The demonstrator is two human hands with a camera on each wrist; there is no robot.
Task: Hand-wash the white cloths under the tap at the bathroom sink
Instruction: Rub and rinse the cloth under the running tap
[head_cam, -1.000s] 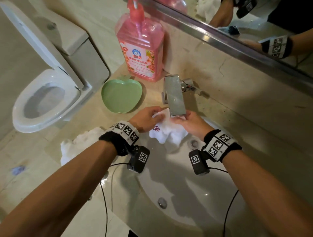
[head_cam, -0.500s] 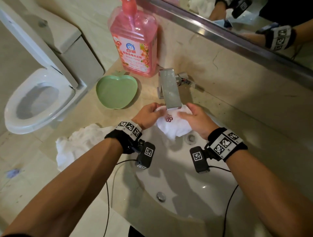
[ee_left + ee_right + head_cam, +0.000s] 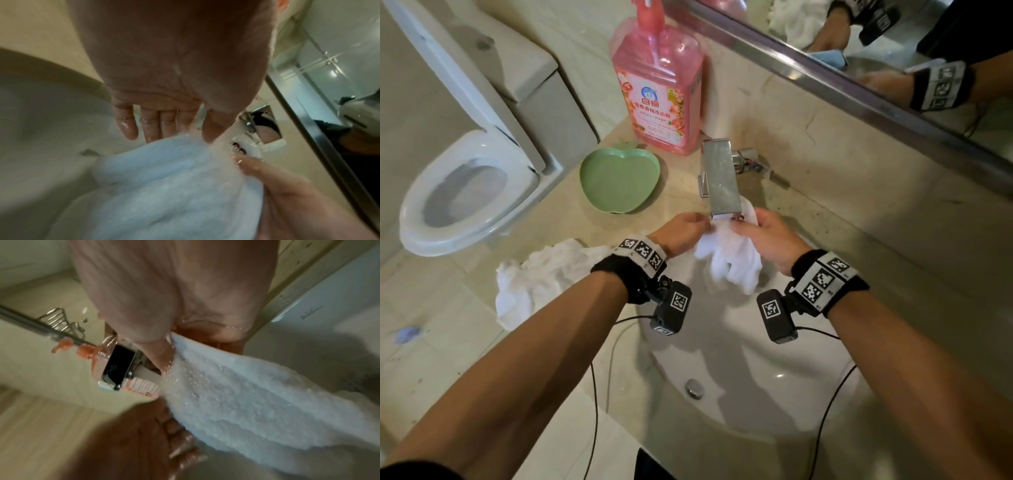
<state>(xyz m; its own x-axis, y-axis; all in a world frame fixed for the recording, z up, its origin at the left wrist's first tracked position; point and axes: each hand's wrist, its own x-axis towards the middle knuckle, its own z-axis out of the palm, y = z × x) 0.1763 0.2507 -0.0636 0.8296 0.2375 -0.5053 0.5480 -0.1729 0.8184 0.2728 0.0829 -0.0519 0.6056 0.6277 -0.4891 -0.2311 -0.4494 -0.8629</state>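
Observation:
Both my hands hold one wet white cloth [image 3: 729, 265] under the spout of the square chrome tap [image 3: 720, 178], above the white sink [image 3: 722, 363]. My left hand [image 3: 702, 222] pinches its top left edge between thumb and forefinger, the other fingers [image 3: 131, 125] straight. My right hand [image 3: 744, 228] grips the top right edge, thumb [image 3: 162, 358] pressed on the cloth [image 3: 246, 402]. The cloth [image 3: 174, 186] hangs down into the basin, beaded with water drops. A small red flower mark sits at its top, right under the spout. A second white cloth [image 3: 541, 274] lies crumpled on the counter, left of the sink.
A pink pump bottle of detergent [image 3: 657, 89] stands behind a green apple-shaped dish [image 3: 616, 181] on the counter, left of the tap. A toilet [image 3: 465, 202] is at the far left. A mirror [image 3: 893, 68] runs along the wall. The drain plug [image 3: 694, 389] sits in the basin.
Both hands have raised the cloth's top edge closer to the spout, so the flower mark now sits under it and more cloth hangs down.

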